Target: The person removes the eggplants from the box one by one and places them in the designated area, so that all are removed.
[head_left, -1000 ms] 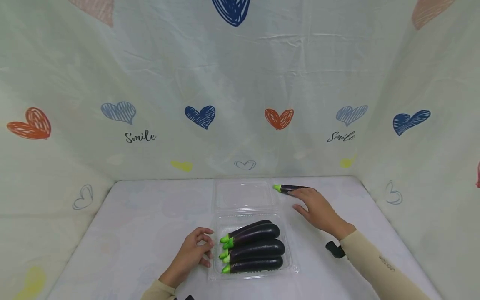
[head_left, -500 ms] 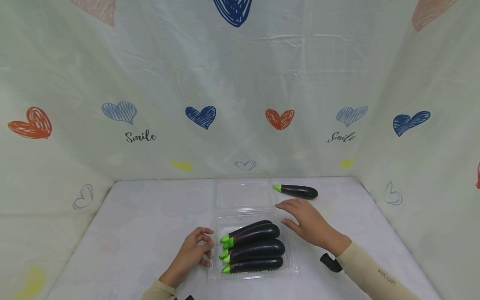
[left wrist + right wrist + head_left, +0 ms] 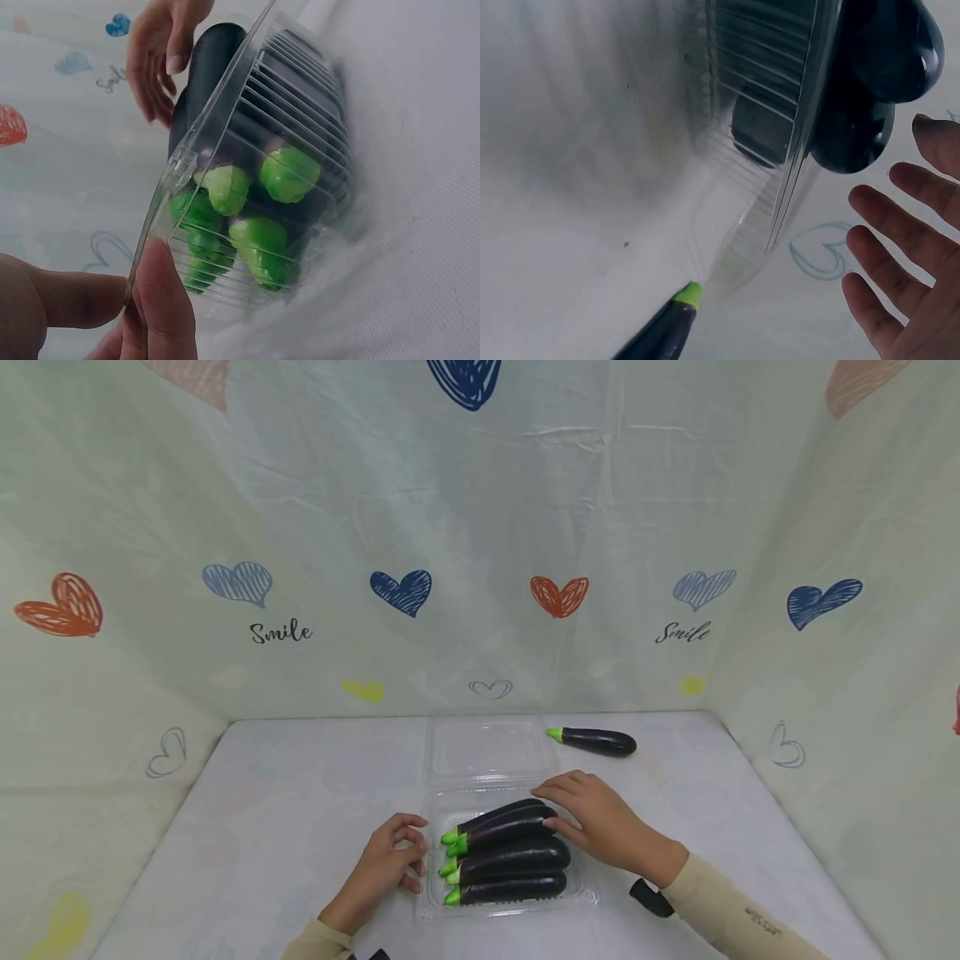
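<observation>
A clear plastic clamshell box (image 3: 582, 897) stands at the front middle of the table, its lid (image 3: 487, 752) folded back. Several dark eggplants (image 3: 513, 857) with green stem ends lie side by side in it, stems to the left. My left hand (image 3: 386, 860) pinches the box's left rim between thumb and fingers, as the left wrist view shows. Over the box's right side is my right hand (image 3: 603, 822), its spread fingers close to the blunt ends of the upper eggplants. Nothing is in its grasp in the right wrist view. Contact with the eggplants cannot be made out.
One loose eggplant (image 3: 597, 742) lies on the table behind the right hand, to the right of the lid. A white cloth (image 3: 300, 793) covers the table. Behind it hangs a pale curtain (image 3: 480, 527) printed with hearts.
My right hand has moved from the loose eggplant toward me and left, to the box's right side. The loose eggplant stays in place, now uncovered. The left hand has not moved.
</observation>
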`<action>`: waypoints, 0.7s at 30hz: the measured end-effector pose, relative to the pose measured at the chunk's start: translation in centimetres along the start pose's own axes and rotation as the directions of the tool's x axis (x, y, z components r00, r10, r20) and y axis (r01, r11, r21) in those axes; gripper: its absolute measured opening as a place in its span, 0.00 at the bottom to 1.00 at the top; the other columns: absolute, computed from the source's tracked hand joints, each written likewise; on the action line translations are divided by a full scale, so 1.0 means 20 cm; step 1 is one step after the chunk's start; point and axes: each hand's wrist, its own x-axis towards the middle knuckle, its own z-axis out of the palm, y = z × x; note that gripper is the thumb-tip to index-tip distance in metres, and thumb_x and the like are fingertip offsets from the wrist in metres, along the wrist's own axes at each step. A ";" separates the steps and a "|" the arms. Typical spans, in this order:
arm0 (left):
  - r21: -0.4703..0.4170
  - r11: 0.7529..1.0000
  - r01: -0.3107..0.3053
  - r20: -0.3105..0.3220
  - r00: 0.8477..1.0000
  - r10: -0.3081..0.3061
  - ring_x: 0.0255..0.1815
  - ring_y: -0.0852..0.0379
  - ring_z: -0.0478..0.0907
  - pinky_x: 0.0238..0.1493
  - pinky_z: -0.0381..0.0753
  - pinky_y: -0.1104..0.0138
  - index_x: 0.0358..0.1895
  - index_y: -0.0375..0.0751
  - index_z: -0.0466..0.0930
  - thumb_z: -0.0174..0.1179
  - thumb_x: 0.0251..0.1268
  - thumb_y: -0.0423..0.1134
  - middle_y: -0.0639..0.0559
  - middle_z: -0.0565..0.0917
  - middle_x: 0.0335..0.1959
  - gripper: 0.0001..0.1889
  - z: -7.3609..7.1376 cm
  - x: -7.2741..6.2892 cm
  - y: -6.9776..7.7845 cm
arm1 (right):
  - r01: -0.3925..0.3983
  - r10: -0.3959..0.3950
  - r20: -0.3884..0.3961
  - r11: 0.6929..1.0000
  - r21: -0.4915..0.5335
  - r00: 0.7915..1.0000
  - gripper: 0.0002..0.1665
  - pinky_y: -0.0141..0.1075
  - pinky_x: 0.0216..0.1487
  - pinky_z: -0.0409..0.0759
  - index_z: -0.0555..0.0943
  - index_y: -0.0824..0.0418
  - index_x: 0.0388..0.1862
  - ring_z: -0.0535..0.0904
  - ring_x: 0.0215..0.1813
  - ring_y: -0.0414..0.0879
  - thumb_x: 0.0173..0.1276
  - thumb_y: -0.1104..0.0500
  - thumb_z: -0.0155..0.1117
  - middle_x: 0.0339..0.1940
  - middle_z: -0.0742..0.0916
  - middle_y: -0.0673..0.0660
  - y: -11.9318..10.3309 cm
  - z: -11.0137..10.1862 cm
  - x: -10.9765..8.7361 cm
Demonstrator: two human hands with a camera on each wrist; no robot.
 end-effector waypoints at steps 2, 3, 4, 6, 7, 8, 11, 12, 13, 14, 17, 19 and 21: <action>0.003 1.000 0.001 -0.001 1.000 -0.001 0.27 0.54 0.79 0.22 0.86 0.62 0.63 0.26 0.70 0.57 0.73 0.25 0.48 0.78 0.38 0.19 0.00 0.00 0.00 | 0.004 -0.004 0.010 1.000 0.003 1.000 0.23 0.51 0.61 0.83 0.84 0.58 0.64 0.82 0.61 0.50 0.73 0.54 0.72 0.60 0.87 0.51 -0.01 0.00 0.00; 0.003 1.000 0.000 -0.001 1.000 0.000 0.27 0.54 0.79 0.22 0.86 0.62 0.63 0.26 0.70 0.57 0.73 0.25 0.48 0.78 0.38 0.19 0.00 0.00 0.00 | 0.008 -0.008 0.014 1.000 0.007 1.000 0.22 0.51 0.61 0.83 0.84 0.58 0.64 0.82 0.61 0.50 0.73 0.54 0.72 0.59 0.87 0.51 -0.01 0.00 0.01; 0.004 1.000 -0.003 0.001 1.000 0.003 0.27 0.54 0.79 0.22 0.86 0.62 0.63 0.26 0.69 0.57 0.73 0.25 0.48 0.78 0.38 0.19 0.00 0.00 0.00 | 0.011 -0.011 0.018 1.000 0.008 1.000 0.22 0.50 0.61 0.83 0.84 0.58 0.63 0.82 0.61 0.50 0.73 0.54 0.72 0.59 0.87 0.51 -0.01 0.01 0.01; 0.002 1.000 -0.006 0.007 1.000 0.006 0.28 0.54 0.79 0.22 0.86 0.62 0.63 0.26 0.69 0.57 0.73 0.25 0.48 0.78 0.38 0.19 0.00 0.00 0.00 | 0.017 -0.017 0.026 1.000 0.007 1.000 0.22 0.50 0.61 0.83 0.84 0.58 0.62 0.82 0.60 0.49 0.73 0.54 0.73 0.58 0.88 0.51 -0.02 0.01 0.01; -0.001 1.000 -0.008 0.011 1.000 0.008 0.28 0.54 0.79 0.22 0.86 0.63 0.63 0.25 0.69 0.57 0.73 0.25 0.48 0.78 0.38 0.19 0.01 0.00 0.00 | 0.018 -0.018 0.030 1.000 0.005 0.999 0.22 0.49 0.61 0.83 0.84 0.58 0.62 0.82 0.60 0.49 0.73 0.54 0.73 0.57 0.88 0.51 -0.02 0.02 0.01; -0.003 1.000 -0.010 0.015 1.000 0.010 0.28 0.54 0.79 0.22 0.86 0.63 0.64 0.25 0.69 0.57 0.74 0.25 0.48 0.77 0.38 0.19 0.01 0.00 0.00 | 0.018 -0.019 0.035 1.000 0.003 0.999 0.22 0.49 0.61 0.83 0.85 0.58 0.62 0.82 0.59 0.49 0.72 0.54 0.73 0.57 0.88 0.50 -0.02 0.02 0.02; -0.005 1.000 -0.014 0.021 1.000 0.015 0.28 0.54 0.79 0.23 0.86 0.63 0.64 0.25 0.69 0.57 0.74 0.25 0.48 0.77 0.38 0.19 0.01 -0.01 0.01 | 0.017 -0.017 0.050 1.000 -0.005 0.999 0.22 0.48 0.61 0.83 0.85 0.58 0.62 0.82 0.59 0.48 0.73 0.54 0.73 0.56 0.88 0.50 -0.02 0.02 0.02; -0.006 1.000 -0.016 0.022 1.000 0.016 0.28 0.54 0.79 0.23 0.86 0.63 0.64 0.25 0.69 0.57 0.74 0.25 0.48 0.77 0.38 0.19 0.01 -0.01 0.01 | 0.018 -0.017 0.055 1.000 -0.006 0.998 0.22 0.48 0.61 0.83 0.85 0.58 0.62 0.82 0.59 0.48 0.73 0.54 0.73 0.55 0.88 0.50 -0.03 0.02 0.02; -0.006 1.000 -0.016 0.022 1.000 0.016 0.28 0.54 0.79 0.23 0.86 0.63 0.63 0.25 0.69 0.57 0.74 0.25 0.48 0.77 0.38 0.19 0.01 -0.01 0.01 | 0.019 -0.018 0.058 1.000 -0.005 0.998 0.22 0.48 0.60 0.83 0.85 0.58 0.62 0.81 0.59 0.48 0.73 0.54 0.73 0.55 0.88 0.50 -0.03 0.02 0.02; -0.006 1.000 -0.016 0.022 1.000 0.016 0.28 0.54 0.79 0.23 0.86 0.63 0.63 0.25 0.69 0.57 0.73 0.25 0.48 0.77 0.38 0.19 0.01 -0.01 0.01 | 0.021 -0.021 0.061 1.000 -0.005 0.998 0.21 0.47 0.60 0.83 0.85 0.58 0.62 0.81 0.59 0.48 0.73 0.54 0.73 0.54 0.88 0.49 -0.03 0.02 0.02; -0.003 1.000 -0.014 0.018 1.000 0.014 0.28 0.55 0.79 0.23 0.86 0.64 0.63 0.25 0.69 0.57 0.73 0.25 0.48 0.78 0.38 0.19 0.01 -0.01 0.02 | 0.032 -0.032 0.066 0.999 0.000 0.997 0.20 0.47 0.60 0.83 0.85 0.58 0.61 0.82 0.58 0.48 0.73 0.54 0.72 0.54 0.89 0.49 -0.03 0.01 0.02; -0.002 1.000 -0.013 0.015 1.000 0.013 0.28 0.55 0.79 0.23 0.86 0.63 0.63 0.25 0.69 0.57 0.73 0.25 0.47 0.78 0.38 0.19 0.01 -0.01 0.02 | 0.041 -0.041 0.069 0.999 0.003 0.997 0.19 0.47 0.60 0.83 0.86 0.58 0.60 0.82 0.58 0.48 0.73 0.55 0.72 0.53 0.89 0.50 -0.03 0.01 0.03; 0.001 1.000 -0.011 0.011 1.000 0.011 0.28 0.55 0.79 0.23 0.86 0.63 0.63 0.25 0.69 0.57 0.73 0.25 0.47 0.78 0.38 0.18 0.01 -0.02 0.02 | 0.046 -0.046 0.076 0.999 0.002 0.996 0.19 0.47 0.60 0.83 0.86 0.58 0.60 0.82 0.57 0.48 0.74 0.55 0.72 0.53 0.89 0.50 -0.03 0.00 0.03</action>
